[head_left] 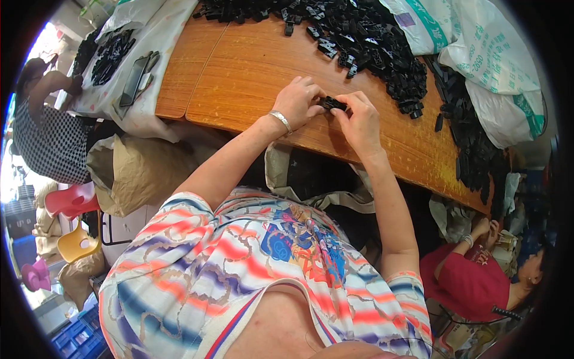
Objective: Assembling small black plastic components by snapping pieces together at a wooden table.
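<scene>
Above the front part of the wooden table (239, 84), a small black plastic part (333, 104) is pinched between my two hands. My left hand (297, 103), with a bracelet at its wrist, has its fingers closed on the left end of the part. On the right end, the thumb and fingertips of my right hand (359, 118) press together. Fingers cover much of the part, so its exact kind is hidden. A large heap of similar black plastic parts (373, 54) spreads over the far and right side of the table.
White printed sacks (490, 54) stand at the back right. A brown paper sack (149, 167) is left of me, and an open bag (278, 170) hangs below the table edge. A person in checks (51, 140) sits left, another in red (466, 281) right. A phone (135, 81) lies on the left table.
</scene>
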Demonstrator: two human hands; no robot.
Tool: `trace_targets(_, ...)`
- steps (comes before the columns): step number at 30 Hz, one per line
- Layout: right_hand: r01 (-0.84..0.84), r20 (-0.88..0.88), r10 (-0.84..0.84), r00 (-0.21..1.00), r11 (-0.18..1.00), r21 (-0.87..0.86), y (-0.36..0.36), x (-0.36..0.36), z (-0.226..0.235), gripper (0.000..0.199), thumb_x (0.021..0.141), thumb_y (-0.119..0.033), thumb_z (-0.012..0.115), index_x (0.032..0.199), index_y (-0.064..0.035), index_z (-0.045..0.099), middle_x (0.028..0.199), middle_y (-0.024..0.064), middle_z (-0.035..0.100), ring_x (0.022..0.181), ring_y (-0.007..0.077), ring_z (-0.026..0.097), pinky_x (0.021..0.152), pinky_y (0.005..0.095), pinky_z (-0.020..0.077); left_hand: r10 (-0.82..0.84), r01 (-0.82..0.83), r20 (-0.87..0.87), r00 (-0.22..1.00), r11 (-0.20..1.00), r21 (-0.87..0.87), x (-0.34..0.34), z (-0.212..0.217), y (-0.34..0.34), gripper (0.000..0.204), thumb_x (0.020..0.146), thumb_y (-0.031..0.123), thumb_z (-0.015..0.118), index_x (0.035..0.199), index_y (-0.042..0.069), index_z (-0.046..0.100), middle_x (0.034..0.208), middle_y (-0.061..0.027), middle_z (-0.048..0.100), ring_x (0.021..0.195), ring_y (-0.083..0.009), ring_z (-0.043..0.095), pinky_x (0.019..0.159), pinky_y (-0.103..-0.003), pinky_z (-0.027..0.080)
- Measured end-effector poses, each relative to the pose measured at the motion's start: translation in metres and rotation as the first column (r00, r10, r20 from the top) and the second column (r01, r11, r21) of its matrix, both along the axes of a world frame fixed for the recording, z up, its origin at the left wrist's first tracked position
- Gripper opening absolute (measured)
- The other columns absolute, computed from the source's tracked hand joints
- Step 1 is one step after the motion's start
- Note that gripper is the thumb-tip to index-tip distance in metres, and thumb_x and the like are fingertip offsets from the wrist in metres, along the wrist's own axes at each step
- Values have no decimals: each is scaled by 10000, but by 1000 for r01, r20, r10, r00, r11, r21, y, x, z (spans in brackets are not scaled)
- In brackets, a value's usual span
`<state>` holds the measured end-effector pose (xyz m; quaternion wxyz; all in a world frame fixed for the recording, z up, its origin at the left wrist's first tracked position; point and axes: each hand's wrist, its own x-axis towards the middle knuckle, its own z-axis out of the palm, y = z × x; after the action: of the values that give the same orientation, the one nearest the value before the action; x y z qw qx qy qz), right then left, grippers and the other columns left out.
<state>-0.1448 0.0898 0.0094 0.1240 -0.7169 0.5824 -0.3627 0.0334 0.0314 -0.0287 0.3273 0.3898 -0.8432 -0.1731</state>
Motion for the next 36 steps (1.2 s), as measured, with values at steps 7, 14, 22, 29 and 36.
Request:
trace_targets(7,-44,-164,38,986,999,-32,-7,1,-5,242,742,-53,741,979,-70,694,903,99,620,787,328,647,685,409,524,-7,7,-17,1000,1000,2,-2,-3,-1,231,726,194,762,928,104,694,905,-63,593,908,-280,552,816,-374,486)
trace_targets(14,-107,-367,53,929,986,-130,-3,5,-17,256,811,-29,665,1066,-11,675,955,117,606,945,324,594,798,395,505,5,-5,-24,1000,1000,29,-1,-1,-3,217,726,177,751,923,107,696,885,-54,607,901,-281,559,815,-371,484)
trace_targets(22,-95,-260,104,960,994,45,58,0,-10,275,783,-95,728,1050,-49,682,922,134,628,803,350,640,702,425,526,-348,330,-15,937,873,359,19,18,-17,280,722,158,750,983,74,698,957,-79,651,935,-258,619,835,-360,517)
trace_targets(29,-161,-167,192,967,970,182,137,5,-33,379,762,-121,767,1120,-69,652,1040,118,641,786,317,663,657,392,543,75,-74,17,997,994,-83,-5,22,-80,364,805,153,696,1153,80,616,1122,-145,605,1083,-323,552,949,-405,471)
trace_targets(36,-109,-112,131,985,978,178,126,-8,-49,240,818,-114,729,1042,-41,683,912,128,649,708,283,656,623,363,518,338,-252,140,931,870,-424,55,12,-110,601,761,214,715,1323,122,526,1219,-136,558,1251,-326,441,1099,-414,343)
